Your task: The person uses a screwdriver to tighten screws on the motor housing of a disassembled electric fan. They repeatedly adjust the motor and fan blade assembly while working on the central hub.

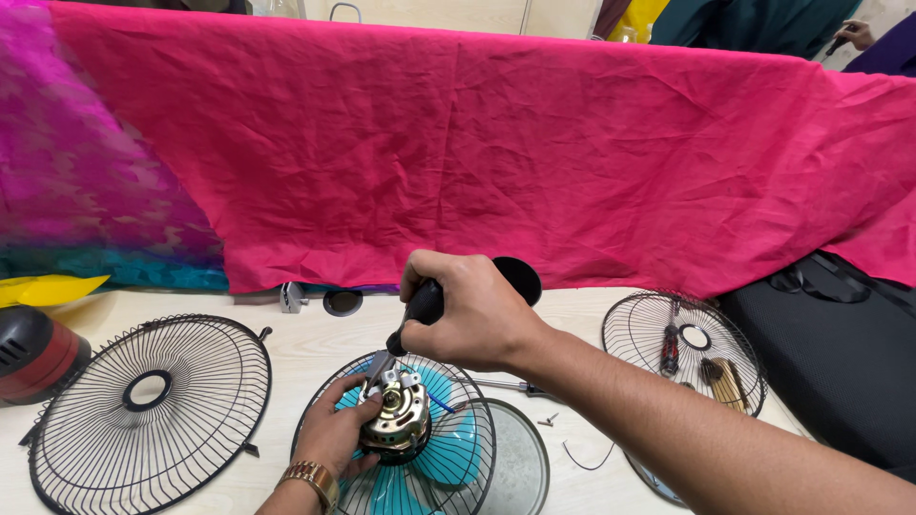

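Note:
My left hand [334,431] grips a small fan motor [398,412] with copper windings, held over a black wire fan guard [474,420] that has a teal fan blade [456,456] in it. My right hand [472,310] is closed around the black handle of a screwdriver [417,313], whose metal tip points down onto the top of the motor. A gold watch sits on my left wrist.
A second wire guard [151,408] lies at left, a third [683,348] at right with a red-handled screwdriver [670,350] and a brush [725,383] on it. A red and black fan part [33,353] sits far left. Pink cloth [477,153] hangs behind. Loose screws [548,419] lie nearby.

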